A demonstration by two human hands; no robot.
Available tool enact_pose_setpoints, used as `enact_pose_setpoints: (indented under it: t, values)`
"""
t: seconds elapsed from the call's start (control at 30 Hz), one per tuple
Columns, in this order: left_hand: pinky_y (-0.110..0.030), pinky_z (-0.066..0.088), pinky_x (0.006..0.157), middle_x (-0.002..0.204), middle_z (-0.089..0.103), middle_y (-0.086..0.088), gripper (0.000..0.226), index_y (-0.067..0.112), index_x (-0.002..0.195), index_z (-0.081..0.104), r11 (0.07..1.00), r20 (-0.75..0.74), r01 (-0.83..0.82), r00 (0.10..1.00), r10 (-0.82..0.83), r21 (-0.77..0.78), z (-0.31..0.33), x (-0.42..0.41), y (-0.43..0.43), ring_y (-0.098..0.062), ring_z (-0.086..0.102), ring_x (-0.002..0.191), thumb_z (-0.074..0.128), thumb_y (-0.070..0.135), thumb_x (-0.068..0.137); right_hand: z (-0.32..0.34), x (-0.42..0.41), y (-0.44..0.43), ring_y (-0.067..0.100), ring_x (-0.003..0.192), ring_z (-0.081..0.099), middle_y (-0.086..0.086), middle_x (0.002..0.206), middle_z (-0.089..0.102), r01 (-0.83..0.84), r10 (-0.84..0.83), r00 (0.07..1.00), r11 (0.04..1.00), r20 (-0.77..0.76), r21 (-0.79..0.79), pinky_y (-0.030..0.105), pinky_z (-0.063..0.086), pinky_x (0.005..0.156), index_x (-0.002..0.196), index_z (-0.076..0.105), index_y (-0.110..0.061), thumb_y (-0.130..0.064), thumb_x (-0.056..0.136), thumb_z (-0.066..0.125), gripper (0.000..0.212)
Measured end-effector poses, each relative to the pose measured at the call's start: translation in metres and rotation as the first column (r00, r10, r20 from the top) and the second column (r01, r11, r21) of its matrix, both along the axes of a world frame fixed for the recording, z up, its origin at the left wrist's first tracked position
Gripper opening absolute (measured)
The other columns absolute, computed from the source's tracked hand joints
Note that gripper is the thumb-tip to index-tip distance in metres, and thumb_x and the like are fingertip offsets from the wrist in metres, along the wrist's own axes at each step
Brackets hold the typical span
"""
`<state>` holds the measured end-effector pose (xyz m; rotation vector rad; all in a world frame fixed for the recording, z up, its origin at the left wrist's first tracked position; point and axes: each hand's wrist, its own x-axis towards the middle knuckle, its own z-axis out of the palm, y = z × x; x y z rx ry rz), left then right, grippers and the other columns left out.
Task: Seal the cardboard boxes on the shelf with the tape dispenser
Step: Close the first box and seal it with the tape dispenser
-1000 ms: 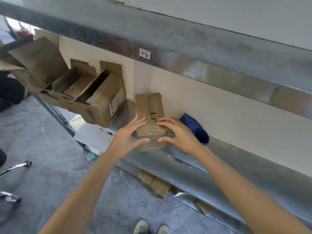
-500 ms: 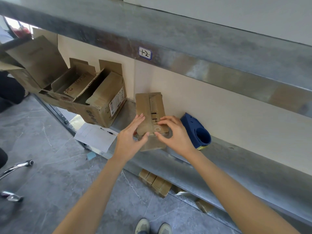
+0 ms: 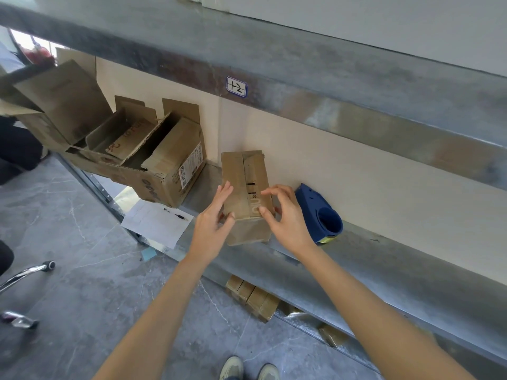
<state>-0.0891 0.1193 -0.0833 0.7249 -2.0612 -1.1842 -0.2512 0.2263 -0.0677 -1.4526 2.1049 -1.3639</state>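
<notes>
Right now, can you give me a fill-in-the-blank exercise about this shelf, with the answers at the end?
1. The dispenser is ____ in colour.
2. It lies to the ____ of the small box.
3. The flaps of the big box are ____.
4. The left hand and the right hand touch the ____ box.
Answers: blue; right; open; small.

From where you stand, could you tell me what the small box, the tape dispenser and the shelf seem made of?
Small box: matte brown cardboard, with creased folded flaps. Tape dispenser: blue plastic, apparently; smooth moulded shell with slight sheen. Shelf: probably galvanised steel; dull grey, mottled, faintly reflective.
</notes>
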Motion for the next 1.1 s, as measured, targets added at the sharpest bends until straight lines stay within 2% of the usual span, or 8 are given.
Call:
enact_pose_setpoints:
  t: [0.07, 0.17, 0.3, 0.4, 0.53, 0.67, 0.8, 1.1]
  values:
    - [-0.021, 0.039, 0.109, 0.159, 0.026, 0.021, 0.066, 0.025, 0.152, 0.036, 0.997, -0.024, -0.033, 0.999, 0.034, 0.068, -0.001, 0.001, -0.001, -0.002, 0.017, 0.150, 0.058, -0.001, 0.096, -0.001, 0.000, 0.003, 0.000, 0.118, 0.046, -0.004, 0.127, 0.046, 0.033, -0.033, 0.999, 0.999, -0.017, 0.018, 0.026, 0.044, 0.101, 0.122, 0.057, -0.018, -0.032, 0.090, 0.069, 0.036]
    - [-0.017, 0.040, 0.105, 0.156, 0.033, 0.011, 0.071, 0.021, 0.153, 0.032, 0.968, -0.043, -0.103, 0.992, 0.116, 0.230, 0.002, 0.002, 0.001, 0.000, 0.033, 0.141, 0.063, 0.000, 0.093, -0.003, -0.001, 0.008, 0.006, 0.121, 0.049, -0.003, 0.131, 0.051, 0.075, -0.074, 0.997, 0.996, -0.016, 0.048, 0.024, 0.043, 0.101, 0.128, 0.055, -0.020, -0.042, 0.090, 0.067, 0.046]
    - [-0.002, 0.040, 0.092, 0.134, 0.049, 0.022, 0.058, 0.015, 0.149, 0.040, 0.966, -0.023, -0.091, 0.995, 0.099, 0.243, 0.004, 0.006, 0.007, 0.020, 0.045, 0.120, 0.061, 0.003, 0.096, -0.005, -0.001, 0.010, 0.006, 0.117, 0.056, -0.006, 0.128, 0.060, 0.037, -0.040, 0.999, 0.996, 0.033, 0.082, 0.036, 0.050, 0.101, 0.131, 0.054, -0.018, -0.029, 0.096, 0.062, 0.038]
    - [0.000, 0.041, 0.088, 0.123, 0.051, 0.030, 0.053, 0.023, 0.143, 0.043, 0.965, -0.031, -0.087, 0.995, 0.098, 0.249, 0.009, 0.005, 0.009, 0.026, 0.047, 0.112, 0.057, 0.000, 0.098, -0.005, -0.001, 0.010, 0.007, 0.113, 0.059, -0.006, 0.125, 0.062, 0.037, -0.043, 0.997, 0.996, 0.065, 0.086, 0.039, 0.052, 0.099, 0.131, 0.054, -0.016, -0.021, 0.097, 0.060, 0.034]
    - [-0.004, 0.044, 0.088, 0.121, 0.056, 0.031, 0.051, 0.033, 0.132, 0.047, 0.959, -0.060, -0.111, 0.990, 0.131, 0.261, 0.015, 0.002, 0.014, 0.021, 0.054, 0.110, 0.051, -0.004, 0.098, -0.001, 0.002, 0.007, 0.011, 0.111, 0.059, -0.002, 0.124, 0.061, 0.043, -0.050, 0.993, 0.997, 0.106, 0.066, 0.036, 0.052, 0.097, 0.131, 0.053, -0.017, -0.010, 0.097, 0.057, 0.035]
    - [-0.014, 0.049, 0.094, 0.119, 0.062, 0.023, 0.048, 0.018, 0.135, 0.054, 0.933, -0.112, -0.134, 0.977, 0.181, 0.335, 0.014, 0.000, 0.014, 0.011, 0.058, 0.113, 0.050, -0.008, 0.096, 0.004, 0.005, 0.002, 0.012, 0.108, 0.058, 0.001, 0.117, 0.060, 0.052, -0.062, 0.988, 0.996, 0.141, 0.069, 0.028, 0.052, 0.092, 0.131, 0.052, -0.020, 0.000, 0.095, 0.053, 0.041]
    - [-0.017, 0.047, 0.099, 0.123, 0.061, 0.023, 0.043, 0.020, 0.139, 0.052, 0.941, -0.088, -0.100, 0.987, 0.135, 0.324, 0.013, 0.005, 0.010, 0.011, 0.056, 0.117, 0.051, 0.000, 0.100, 0.005, 0.003, 0.007, 0.009, 0.111, 0.056, 0.000, 0.121, 0.060, 0.022, -0.033, 0.992, 0.995, 0.122, 0.093, 0.012, 0.047, 0.089, 0.131, 0.052, -0.019, -0.007, 0.098, 0.053, 0.035]
    - [-0.036, 0.046, 0.110, 0.134, 0.060, 0.012, 0.045, 0.025, 0.140, 0.050, 0.944, -0.041, -0.103, 0.992, 0.122, 0.314, 0.009, 0.008, 0.006, -0.003, 0.053, 0.130, 0.053, 0.004, 0.100, 0.007, -0.001, 0.006, 0.005, 0.108, 0.059, -0.002, 0.118, 0.062, 0.019, -0.029, 0.996, 0.994, 0.084, 0.112, 0.019, 0.051, 0.092, 0.132, 0.051, -0.020, -0.008, 0.098, 0.054, 0.036]
